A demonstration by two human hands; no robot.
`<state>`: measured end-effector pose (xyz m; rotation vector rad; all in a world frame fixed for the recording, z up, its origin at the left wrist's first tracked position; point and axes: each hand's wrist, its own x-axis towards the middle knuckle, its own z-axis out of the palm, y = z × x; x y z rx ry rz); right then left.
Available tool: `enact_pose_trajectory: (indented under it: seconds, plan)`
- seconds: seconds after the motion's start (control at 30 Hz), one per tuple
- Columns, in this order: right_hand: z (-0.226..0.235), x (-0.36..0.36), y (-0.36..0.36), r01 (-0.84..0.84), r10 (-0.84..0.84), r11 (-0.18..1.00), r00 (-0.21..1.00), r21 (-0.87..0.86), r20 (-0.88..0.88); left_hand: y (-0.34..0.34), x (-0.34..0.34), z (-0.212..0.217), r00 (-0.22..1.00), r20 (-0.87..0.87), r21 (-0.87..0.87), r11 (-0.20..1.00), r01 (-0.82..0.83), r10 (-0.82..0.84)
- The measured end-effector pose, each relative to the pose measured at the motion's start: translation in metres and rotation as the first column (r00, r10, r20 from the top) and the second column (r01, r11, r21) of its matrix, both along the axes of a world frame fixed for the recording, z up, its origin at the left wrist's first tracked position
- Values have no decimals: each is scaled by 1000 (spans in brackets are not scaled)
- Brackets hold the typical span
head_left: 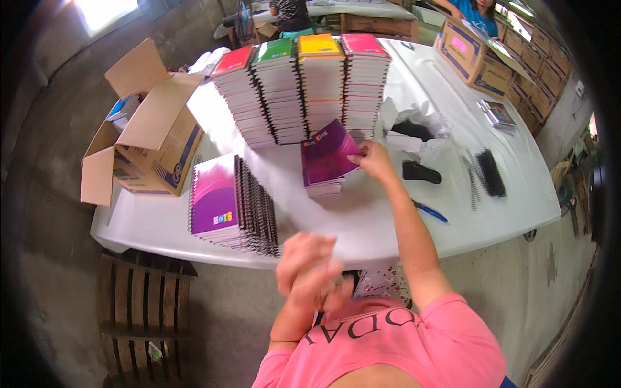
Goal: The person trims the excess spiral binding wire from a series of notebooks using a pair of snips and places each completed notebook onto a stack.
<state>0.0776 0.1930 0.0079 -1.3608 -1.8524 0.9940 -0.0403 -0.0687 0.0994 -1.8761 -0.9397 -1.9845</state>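
Stacking spiral notebooks on the white table [362, 223], mid-pick.

From the left: an open cardboard box [152, 139] sat at nine o'clock, then a fanned purple notebook stack [226, 204] near seven o'clock of the tall stacks [304, 84]. The left hand [309, 268] hovered blurred at six o'clock, off the table; whether it was clenched or slack I cannot tell. The right hand [375, 160] pinched the right edge of the top purple notebook [326, 154] (lifted and tilted) on the small pile [323, 187] at centre. By my judgement the next move called for a clean lift and square placing. Black binding coils [490, 171] lay at three o'clock.
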Motion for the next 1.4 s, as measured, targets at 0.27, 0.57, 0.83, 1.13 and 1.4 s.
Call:
enact_pose_trajectory:
  seconds: [0.27, 0.57, 0.83, 1.13, 1.4]
  plan:
    - [26, 75, -117, -488, 276, 842, 756, 230, 594, 47, 63, -54, 848, -477, -483, 737, -473, 232]
    - [-30, 277, -29, 456, -701, 689, 618, 564, 357, 82, 77, -129, 807, -530, -512, 659, -551, 263]
    - [-35, 288, 1, 474, -624, 780, 634, 409, 456, 83, 61, -120, 801, -461, -445, 681, -582, 383]
    - [3, 274, -11, 429, -662, 665, 717, 611, 218, 76, 52, -133, 816, -446, -449, 698, -559, 367]
    - [6, 148, -121, -244, 256, 961, 963, 132, -85, 79, 53, -135, 820, -392, -411, 718, -562, 418]
